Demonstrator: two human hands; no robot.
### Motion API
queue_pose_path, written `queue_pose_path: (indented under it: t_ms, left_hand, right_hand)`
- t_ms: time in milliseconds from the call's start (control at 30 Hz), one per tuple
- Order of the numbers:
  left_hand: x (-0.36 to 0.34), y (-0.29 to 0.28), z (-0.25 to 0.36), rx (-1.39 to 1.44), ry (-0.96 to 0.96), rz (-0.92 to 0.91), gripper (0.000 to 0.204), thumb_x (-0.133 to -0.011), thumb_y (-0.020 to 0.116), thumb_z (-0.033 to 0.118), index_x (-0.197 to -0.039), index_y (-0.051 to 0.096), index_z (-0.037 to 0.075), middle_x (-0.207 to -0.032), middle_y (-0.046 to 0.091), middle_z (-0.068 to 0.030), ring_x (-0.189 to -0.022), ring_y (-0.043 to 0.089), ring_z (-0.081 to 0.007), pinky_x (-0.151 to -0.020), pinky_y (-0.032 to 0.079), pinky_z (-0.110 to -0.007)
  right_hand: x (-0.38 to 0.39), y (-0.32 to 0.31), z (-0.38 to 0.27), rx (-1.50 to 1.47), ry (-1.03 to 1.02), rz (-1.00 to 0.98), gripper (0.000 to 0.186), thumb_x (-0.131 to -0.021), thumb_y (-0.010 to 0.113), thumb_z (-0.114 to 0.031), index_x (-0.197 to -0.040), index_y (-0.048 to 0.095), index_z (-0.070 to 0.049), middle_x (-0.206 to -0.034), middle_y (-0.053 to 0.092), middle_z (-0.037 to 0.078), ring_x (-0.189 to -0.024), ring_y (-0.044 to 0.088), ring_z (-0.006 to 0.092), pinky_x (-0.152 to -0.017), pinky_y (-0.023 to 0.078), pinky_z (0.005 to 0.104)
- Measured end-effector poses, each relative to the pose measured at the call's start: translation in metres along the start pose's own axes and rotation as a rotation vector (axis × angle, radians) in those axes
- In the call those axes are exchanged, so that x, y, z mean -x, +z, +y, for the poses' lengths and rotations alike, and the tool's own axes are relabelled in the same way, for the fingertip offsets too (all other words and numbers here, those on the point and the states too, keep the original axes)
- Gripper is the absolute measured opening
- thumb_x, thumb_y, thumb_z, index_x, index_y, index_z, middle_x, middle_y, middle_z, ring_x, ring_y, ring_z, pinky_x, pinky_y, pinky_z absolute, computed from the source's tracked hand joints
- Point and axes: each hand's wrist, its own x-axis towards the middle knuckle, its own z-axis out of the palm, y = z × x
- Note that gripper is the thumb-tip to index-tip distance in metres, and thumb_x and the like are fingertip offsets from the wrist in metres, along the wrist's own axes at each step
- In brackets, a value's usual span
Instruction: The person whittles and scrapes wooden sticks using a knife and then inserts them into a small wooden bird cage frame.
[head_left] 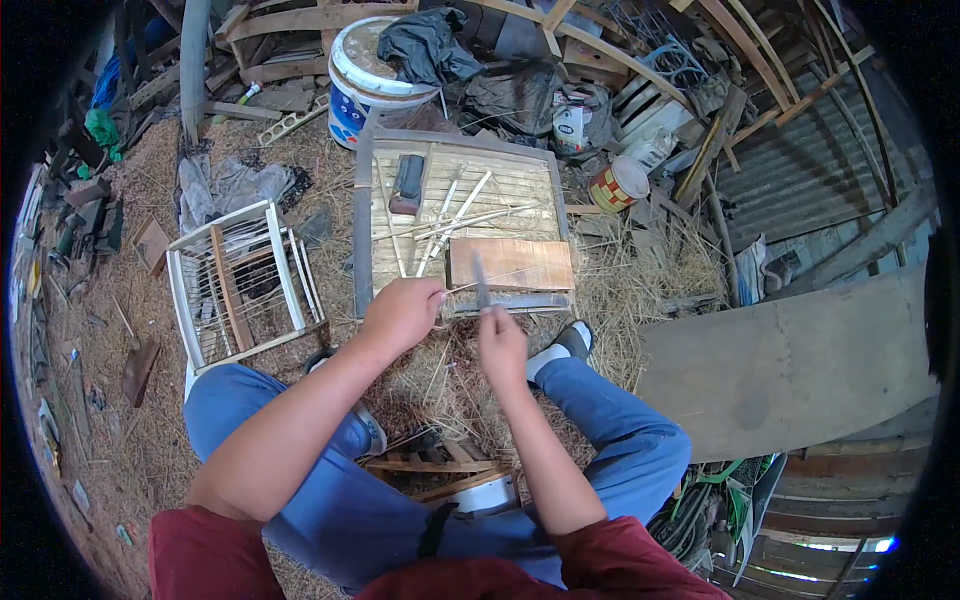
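While a thin strip [512, 273] slanted over the wooden block [545, 258], its left end sat pinched in the left hand [402, 312]; the rest reached right, past the knife [480, 282]. The right hand [502, 345], nearer than the strip, was closed round the handle. The step looked like trimming the strip, and the next move seemed to call for a steady pinch. Beyond, loose sticks [463, 212] lay on the slatted board [528, 187], left of which stood a barred frame [232, 290].
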Motion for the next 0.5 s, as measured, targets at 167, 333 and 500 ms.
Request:
queue_pose_path:
  t_ms: [167,333,500]
  left_hand:
    - [-0.004,0.004,-0.005,-0.007,0.046,0.030,0.018,-0.098,0.059,0.022,-0.098,0.072,0.009,-0.092,0.072,-0.0192,-0.089,0.068,-0.0439,-0.078,0.053,-0.054]
    - [-0.007,0.004,-0.002,0.023,0.049,0.039,0.020,-0.098,0.062,0.024,-0.099,0.070,0.006,-0.090,0.071,-0.0222,-0.086,0.067,-0.0455,-0.078,0.053,-0.053]
    - [-0.014,0.008,0.003,0.040,0.072,0.032,0.020,-0.097,0.061,0.022,-0.100,0.072,0.006,-0.092,0.072,-0.0214,-0.087,0.067,-0.0449,-0.079,0.053,-0.054]
  right_hand:
    - [-0.003,0.009,0.010,-0.015,-0.081,-0.022,0.029,-0.105,0.054,-0.033,-0.104,0.067,-0.007,-0.080,0.067,0.026,-0.077,0.067,0.0478,-0.067,0.052,0.0499]
    - [0.019,0.012,-0.003,0.001,-0.099,-0.137,0.030,-0.106,0.055,-0.032,-0.103,0.066,-0.004,-0.081,0.067,0.027,-0.073,0.067,0.0440,-0.067,0.050,0.0474]
    - [0.001,0.001,0.014,-0.114,-0.038,0.047,0.031,-0.106,0.054,-0.033,-0.105,0.066,-0.004,-0.079,0.064,0.027,-0.070,0.065,0.0425,-0.066,0.050,0.0463]
